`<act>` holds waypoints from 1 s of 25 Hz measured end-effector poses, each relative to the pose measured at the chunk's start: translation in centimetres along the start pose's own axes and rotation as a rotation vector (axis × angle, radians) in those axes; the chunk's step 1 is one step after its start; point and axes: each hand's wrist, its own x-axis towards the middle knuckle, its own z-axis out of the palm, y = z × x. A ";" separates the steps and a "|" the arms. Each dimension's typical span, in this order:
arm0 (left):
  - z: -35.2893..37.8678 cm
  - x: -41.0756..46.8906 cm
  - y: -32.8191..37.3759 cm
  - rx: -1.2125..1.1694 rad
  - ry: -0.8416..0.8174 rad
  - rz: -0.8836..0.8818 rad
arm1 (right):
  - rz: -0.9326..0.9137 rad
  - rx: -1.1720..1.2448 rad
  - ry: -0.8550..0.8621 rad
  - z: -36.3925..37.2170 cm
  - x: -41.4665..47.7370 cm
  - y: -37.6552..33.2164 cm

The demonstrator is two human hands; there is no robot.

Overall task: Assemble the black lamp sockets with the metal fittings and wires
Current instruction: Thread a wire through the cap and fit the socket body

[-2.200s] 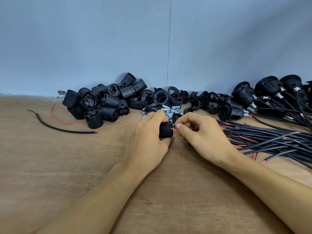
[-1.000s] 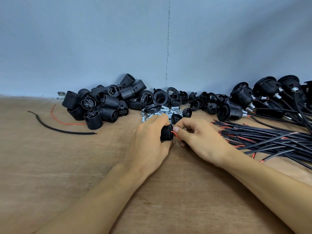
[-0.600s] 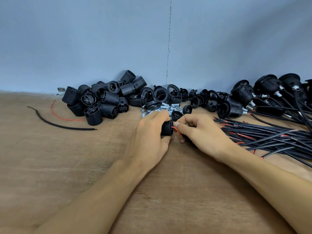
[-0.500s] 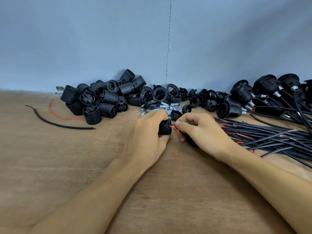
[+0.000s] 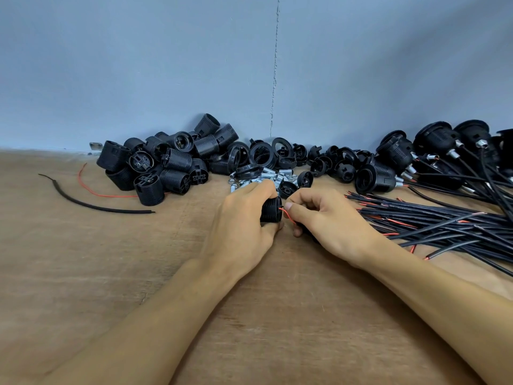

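One threaded black socket (image 5: 271, 213) sat low over the wooden table (image 5: 111, 273), our left hand (image 5: 244, 223) wrapped round it, right hand (image 5: 330, 226) pinching the red wire (image 5: 286, 213) at its end. Compared to two seconds back, more red looped out between them, so we reckon the feed-through wasn't seated yet. Metal fittings (image 5: 266, 177) lay just behind. No readable labels anywhere.

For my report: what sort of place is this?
Probably a small assembly workshop: a heap of loose sockets, a pile of metal fittings and a bundle of cut wires lie on a plain wooden bench.
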 end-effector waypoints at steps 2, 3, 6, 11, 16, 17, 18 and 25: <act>0.0 0.0 0.0 -0.001 -0.002 0.005 | 0.006 0.007 0.008 0.0 0.0 0.0; 0.0 -0.1 0.0 -0.001 -0.006 0.010 | 0.012 0.018 0.012 0.0 0.0 0.1; 0.1 -0.3 0.1 -0.008 -0.016 0.013 | 0.033 0.053 0.016 -0.1 0.3 0.2; 0.2 -0.1 0.0 -0.015 0.004 -0.041 | 0.032 0.095 0.004 -0.1 0.4 0.4; 0.3 0.0 -0.2 -0.003 0.030 -0.125 | 0.083 0.190 0.064 -1.0 1.2 0.7; 0.3 0.0 -0.3 -0.007 0.039 -0.152 | 0.097 0.194 0.082 -1.5 1.4 0.8; 0.3 0.0 -0.4 -0.011 0.047 -0.181 | 0.109 0.196 0.093 -1.9 1.6 0.9; 0.3 0.0 -0.6 0.005 0.036 -0.248 | 0.196 0.232 0.063 -3.2 1.9 1.4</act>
